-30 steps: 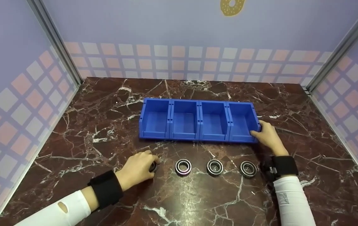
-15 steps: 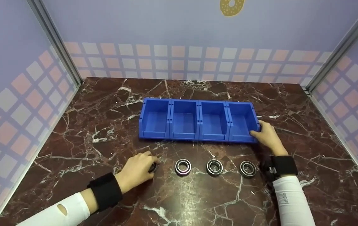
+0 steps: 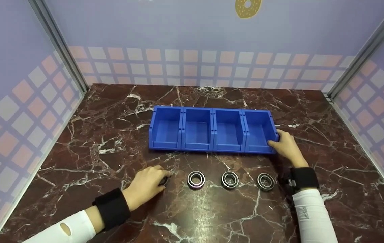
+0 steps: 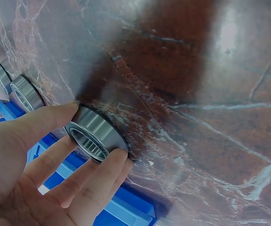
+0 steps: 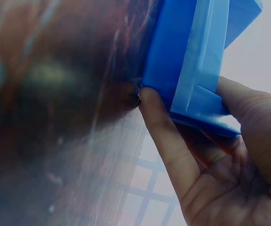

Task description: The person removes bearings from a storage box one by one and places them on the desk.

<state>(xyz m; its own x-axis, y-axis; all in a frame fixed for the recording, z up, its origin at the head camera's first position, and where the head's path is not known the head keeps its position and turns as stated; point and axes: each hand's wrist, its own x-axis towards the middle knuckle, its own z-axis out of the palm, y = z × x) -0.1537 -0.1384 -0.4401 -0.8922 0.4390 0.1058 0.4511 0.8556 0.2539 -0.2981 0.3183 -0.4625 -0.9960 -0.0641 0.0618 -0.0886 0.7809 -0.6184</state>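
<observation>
My left hand (image 3: 147, 185) pinches a steel ball bearing (image 4: 95, 131) between thumb and fingertips; in the left wrist view the ring lies on the tabletop, its bore facing the fingers. In the head view the hand covers most of it. My right hand (image 3: 288, 147) grips the right end wall of a blue four-bay bin row (image 3: 197, 146), thumb over the rim, fingers along the outer side. The right wrist view shows the blue bin corner (image 5: 206, 99) between thumb and fingers. All the bays look empty.
Three more bearings stand in a line before the bins: a left one (image 3: 196, 180), a middle one (image 3: 230, 180) and a right one (image 3: 265, 182). Patterned panels (image 3: 198, 64) enclose the dark red marbled table (image 3: 117, 111) at back and sides.
</observation>
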